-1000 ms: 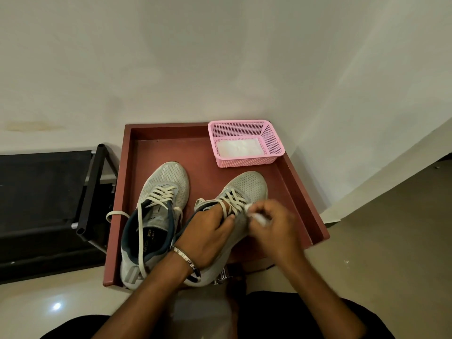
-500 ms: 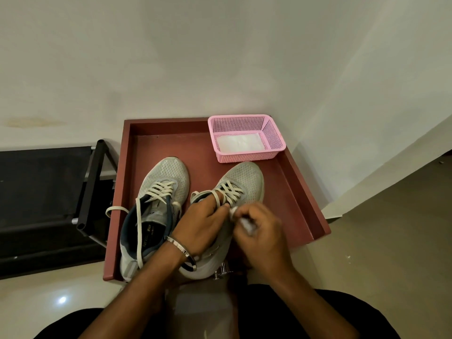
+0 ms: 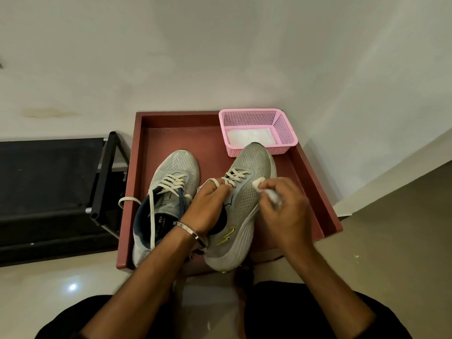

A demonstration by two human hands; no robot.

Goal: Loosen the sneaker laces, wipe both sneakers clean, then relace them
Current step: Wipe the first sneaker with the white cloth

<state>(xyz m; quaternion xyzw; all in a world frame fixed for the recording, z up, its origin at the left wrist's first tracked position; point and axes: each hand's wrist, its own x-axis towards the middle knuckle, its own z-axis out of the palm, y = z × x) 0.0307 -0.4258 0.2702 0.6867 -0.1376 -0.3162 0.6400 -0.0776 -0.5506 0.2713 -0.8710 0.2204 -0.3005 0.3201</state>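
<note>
Fingers (image 3: 271, 185) pinching white wipe (image 3: 259, 184) on right sneaker (image 3: 247, 192), insole lettering unreadable

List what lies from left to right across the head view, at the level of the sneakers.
Black rack → left sneaker with loosened laces → left hand gripping the right sneaker → right hand pinching a white wipe → right wall of the red-brown tray.

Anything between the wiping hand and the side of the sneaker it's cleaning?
Nothing visible. The right hand pinches the white wipe against the right sneaker; the left hand grips that sneaker's collar, clear of the wiped side.
</note>
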